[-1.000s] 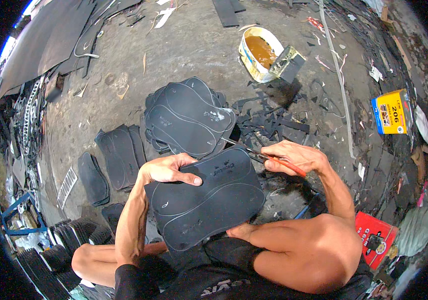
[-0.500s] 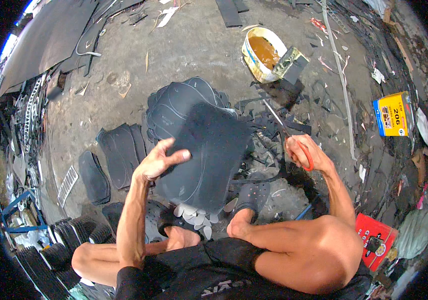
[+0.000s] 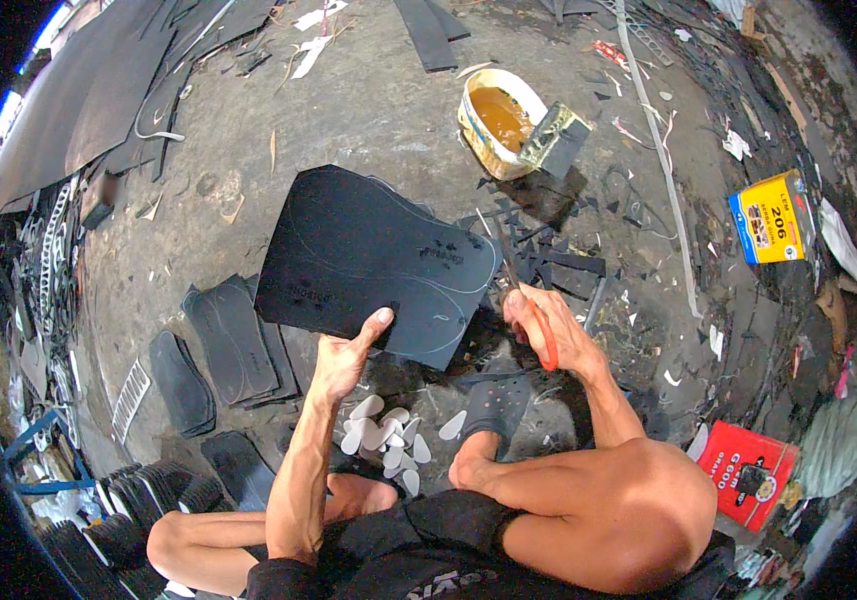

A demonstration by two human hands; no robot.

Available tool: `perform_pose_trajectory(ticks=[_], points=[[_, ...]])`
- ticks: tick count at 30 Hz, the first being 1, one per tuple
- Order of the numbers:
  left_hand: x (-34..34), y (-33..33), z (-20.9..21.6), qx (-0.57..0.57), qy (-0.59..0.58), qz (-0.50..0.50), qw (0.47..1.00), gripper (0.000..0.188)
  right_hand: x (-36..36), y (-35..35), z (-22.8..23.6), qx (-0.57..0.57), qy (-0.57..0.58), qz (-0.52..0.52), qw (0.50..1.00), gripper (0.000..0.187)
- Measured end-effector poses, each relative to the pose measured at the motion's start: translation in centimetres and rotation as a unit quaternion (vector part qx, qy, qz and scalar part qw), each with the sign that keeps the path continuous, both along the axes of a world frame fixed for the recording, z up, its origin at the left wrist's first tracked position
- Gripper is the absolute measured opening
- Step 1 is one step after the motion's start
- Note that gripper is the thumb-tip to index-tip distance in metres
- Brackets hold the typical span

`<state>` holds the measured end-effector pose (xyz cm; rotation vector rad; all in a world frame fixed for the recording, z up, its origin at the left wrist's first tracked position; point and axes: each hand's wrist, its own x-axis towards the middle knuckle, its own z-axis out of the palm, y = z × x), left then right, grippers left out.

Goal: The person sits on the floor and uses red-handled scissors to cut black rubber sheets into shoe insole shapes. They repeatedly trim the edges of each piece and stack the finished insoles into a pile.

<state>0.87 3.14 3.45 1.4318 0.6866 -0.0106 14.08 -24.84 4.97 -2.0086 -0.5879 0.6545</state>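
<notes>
Black marked sheeting (image 3: 379, 265) was held over the floor (image 3: 369, 115), its near edge pinched in the left hand (image 3: 342, 366), thumb on top, fingers hidden beneath; the right hand (image 3: 561, 335) had its fingers curled round orange-handled scissors (image 3: 548, 342), blades near the sheeting's right corner.

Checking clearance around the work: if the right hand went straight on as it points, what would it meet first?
Probably the right edge of the dark marked sheet, which the left hand holds. The right hand, holding scissors, points forward-left towards it; whether it would touch or pass under is unclear.
</notes>
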Motion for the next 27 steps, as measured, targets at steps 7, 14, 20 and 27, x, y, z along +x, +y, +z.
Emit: perform_pose_trajectory(ticks=[7,14,20,27], points=[[1.3,-1.2,-0.8,-0.050,-0.081,0.138,0.986,0.036,-1.8,-0.5,-3.3,0.050,0.101,-0.088,0.990,0.062],[4.4,-7.8,-0.6,-0.165,-0.086,0.313,0.932,0.034,-7.2,3.7,-3.2,0.077,0.071,-0.084,0.991,0.047],[2.5,-10.2,-0.6,-0.166,-0.117,0.337,0.919,0.039,-6.3,6.6,-1.1,0.044,0.030,-0.124,0.991,0.053],[2.3,-5.5,-4.2,-0.247,-0.106,0.237,0.934,0.053,-6.0,2.7,-5.2,0.144,0.186,-0.221,0.947,0.060]])
